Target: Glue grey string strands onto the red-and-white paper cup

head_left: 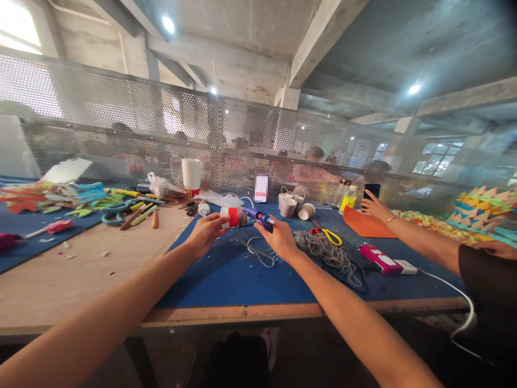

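Observation:
My left hand point(208, 233) grips a red and white paper cup point(231, 217) that lies on its side above the blue mat point(226, 275). Fingers of my right hand point(278, 235) are wrapped round a blue glue gun point(258, 216), whose front end points left at the cup. Whether the tip touches the cup is too small to tell. A thin pale cord point(260, 253) loops below the glue gun. Right of my right hand lies a tangled heap of grey cord point(329, 253), with yellow-handled scissors point(332, 236) behind it.
A phone point(260, 188) stands at the back; small cups point(288, 205) are beside it. Stacked cups point(191, 175), tools point(139, 213) and paper scraps point(60, 196) lie left. At right, another person's hand point(377, 206) holds a phone point(372, 191) near orange paper point(365, 223) and a pink device point(380, 258).

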Demonstrator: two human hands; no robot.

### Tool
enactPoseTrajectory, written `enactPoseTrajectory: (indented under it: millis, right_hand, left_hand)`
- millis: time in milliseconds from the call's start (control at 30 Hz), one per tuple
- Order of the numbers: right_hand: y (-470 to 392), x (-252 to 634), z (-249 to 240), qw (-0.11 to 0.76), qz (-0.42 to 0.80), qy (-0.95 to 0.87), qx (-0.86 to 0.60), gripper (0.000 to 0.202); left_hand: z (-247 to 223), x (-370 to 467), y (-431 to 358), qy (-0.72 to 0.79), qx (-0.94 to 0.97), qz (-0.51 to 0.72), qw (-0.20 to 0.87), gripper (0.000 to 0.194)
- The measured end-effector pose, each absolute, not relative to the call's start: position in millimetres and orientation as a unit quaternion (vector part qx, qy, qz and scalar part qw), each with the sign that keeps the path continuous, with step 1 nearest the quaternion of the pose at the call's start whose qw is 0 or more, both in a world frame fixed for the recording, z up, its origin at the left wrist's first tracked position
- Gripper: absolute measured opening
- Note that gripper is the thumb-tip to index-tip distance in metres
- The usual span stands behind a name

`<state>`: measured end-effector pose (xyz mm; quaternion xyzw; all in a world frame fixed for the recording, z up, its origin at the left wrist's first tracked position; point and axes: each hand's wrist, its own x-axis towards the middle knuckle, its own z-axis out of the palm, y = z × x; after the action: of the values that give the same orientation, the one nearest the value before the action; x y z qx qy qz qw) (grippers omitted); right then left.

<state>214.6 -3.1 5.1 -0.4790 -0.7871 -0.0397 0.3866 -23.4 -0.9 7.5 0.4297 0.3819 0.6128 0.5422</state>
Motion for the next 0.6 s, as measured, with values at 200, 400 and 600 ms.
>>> enactPoseTrajectory:
  millis: [200, 400, 600]
  right_hand:
    - [2, 222, 12, 0.386, -0.044, -0.716, -0.580, 0.035]
    - [13, 233, 8, 0.325, -0.047, -0.696, -0.638, 0.040]
    - [19, 229, -3, 0.249, -0.079, -0.702, -0.662, 0.038]
  left_hand:
    - [7, -25, 0, 0.365, 0.413, 0.618, 0.560, 0.020]
    - [6, -25, 1, 0.360, 0.400, 0.614, 0.577, 0.012]
    - [6, -25, 2, 0.353, 0.388, 0.611, 0.593, 0.014]
